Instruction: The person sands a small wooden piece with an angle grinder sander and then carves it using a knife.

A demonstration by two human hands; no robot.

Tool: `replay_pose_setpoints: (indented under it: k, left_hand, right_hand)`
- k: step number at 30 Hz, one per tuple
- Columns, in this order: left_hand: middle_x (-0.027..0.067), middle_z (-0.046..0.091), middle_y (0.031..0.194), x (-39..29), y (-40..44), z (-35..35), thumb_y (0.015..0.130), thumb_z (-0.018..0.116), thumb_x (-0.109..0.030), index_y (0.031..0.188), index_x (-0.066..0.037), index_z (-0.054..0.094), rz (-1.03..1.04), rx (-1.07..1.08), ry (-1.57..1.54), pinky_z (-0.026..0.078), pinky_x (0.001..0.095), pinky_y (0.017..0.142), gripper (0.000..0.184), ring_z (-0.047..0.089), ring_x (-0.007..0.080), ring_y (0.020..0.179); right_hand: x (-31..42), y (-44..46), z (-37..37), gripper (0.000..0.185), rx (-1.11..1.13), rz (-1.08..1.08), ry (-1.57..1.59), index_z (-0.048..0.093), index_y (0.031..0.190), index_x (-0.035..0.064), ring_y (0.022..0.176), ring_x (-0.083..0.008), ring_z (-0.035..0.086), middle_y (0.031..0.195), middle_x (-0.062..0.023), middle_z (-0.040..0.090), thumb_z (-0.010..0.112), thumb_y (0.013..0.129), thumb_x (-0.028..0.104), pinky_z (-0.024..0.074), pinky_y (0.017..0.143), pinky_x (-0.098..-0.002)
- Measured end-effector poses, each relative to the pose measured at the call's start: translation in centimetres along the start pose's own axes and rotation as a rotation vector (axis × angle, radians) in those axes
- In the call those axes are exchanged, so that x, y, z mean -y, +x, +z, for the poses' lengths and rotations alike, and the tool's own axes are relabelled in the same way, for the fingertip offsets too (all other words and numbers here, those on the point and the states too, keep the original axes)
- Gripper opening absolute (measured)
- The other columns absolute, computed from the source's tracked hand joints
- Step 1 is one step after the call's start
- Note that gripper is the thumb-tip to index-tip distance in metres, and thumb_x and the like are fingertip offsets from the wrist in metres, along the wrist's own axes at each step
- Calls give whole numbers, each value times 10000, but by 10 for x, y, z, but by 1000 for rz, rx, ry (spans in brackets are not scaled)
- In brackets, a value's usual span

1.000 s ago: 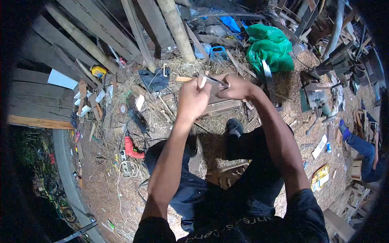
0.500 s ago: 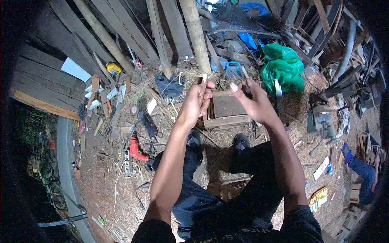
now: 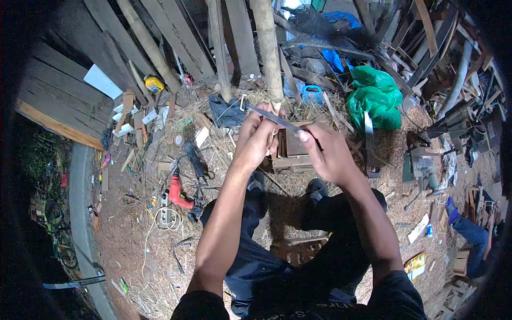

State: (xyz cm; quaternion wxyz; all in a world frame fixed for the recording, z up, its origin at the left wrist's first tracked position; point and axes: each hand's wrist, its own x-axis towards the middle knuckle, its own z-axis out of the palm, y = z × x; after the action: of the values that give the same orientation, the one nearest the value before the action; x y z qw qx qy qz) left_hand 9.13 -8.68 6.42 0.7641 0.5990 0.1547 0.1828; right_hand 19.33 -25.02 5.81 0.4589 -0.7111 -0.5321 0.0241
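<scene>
My left hand [image 3: 258, 140] is closed around a small piece of wood [image 3: 276, 106], whose pale tip sticks up past the fingers. My right hand [image 3: 326, 150] grips a knife [image 3: 280, 121] by its handle end, thumb along it. The blade points up and to the left and crosses over the left hand's fingers, beside the wood. Most of the handle is hidden in the right fist. Below and behind the hands is a wooden block or box [image 3: 293, 163] on the straw.
A red drill [image 3: 178, 193] and a power strip [image 3: 166, 213] with a white cord lie at left. A green bag [image 3: 375, 98] and a saw [image 3: 369, 128] are at right. Another person's leg [image 3: 469, 226] shows at far right. Poles stand ahead.
Since half a second ago, the knife has come into clear view across the left hand, and the right hand has turned and closed in. The camera view has shifted slightly.
</scene>
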Motion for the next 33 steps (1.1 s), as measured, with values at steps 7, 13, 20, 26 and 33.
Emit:
replay_pose_setpoints:
  k: [7, 13, 20, 26, 33]
  left_hand:
    - [-20, 501, 719, 4, 3, -12, 920, 528, -182, 1041, -13, 548, 122, 46, 319, 333, 215, 420, 209, 431, 41, 504]
    - [89, 658, 721, -6, 3, -9, 812, 627, -106, 1188, 34, 569, 347, -6, 691, 461, 280, 512, 405, 583, 111, 546]
    - [51, 655, 915, -14, 3, -2, 888, 652, -138, 1235, 41, 544, 331, 78, 625, 490, 250, 691, 405, 579, 82, 827]
    - [58, 650, 980, -12, 1, 7, 883, 680, -139, 1266, 34, 536, 377, 101, 514, 483, 252, 755, 444, 574, 89, 890]
    - [108, 603, 1198, -17, 0, 14, 884, 671, -156, 1341, 8, 491, 372, 148, 439, 419, 309, 960, 518, 527, 148, 1126]
  right_hand:
    - [-2, -2, -5, 271, 82, 136, 42, 614, 1008, -13, 762, -428, 607, 819, -224, 623, 540, 971, 245, 481, 678, -434]
    - [-13, 9, -18, 305, 150, 145, 8, 653, 958, -24, 684, -397, 608, 788, -226, 628, 574, 953, 270, 486, 643, -416]
    - [-37, 7, -18, 296, 66, 97, 34, 663, 960, -23, 676, -379, 625, 758, -223, 630, 627, 920, 268, 481, 627, -415]
    - [-36, 1, -22, 272, 5, 20, 27, 677, 970, -20, 680, -363, 639, 779, -224, 643, 649, 902, 242, 488, 623, -405]
    - [-34, -1, -25, 271, -10, 2, 72, 677, 1002, -34, 699, -353, 659, 815, -220, 663, 654, 896, 214, 503, 632, -397]
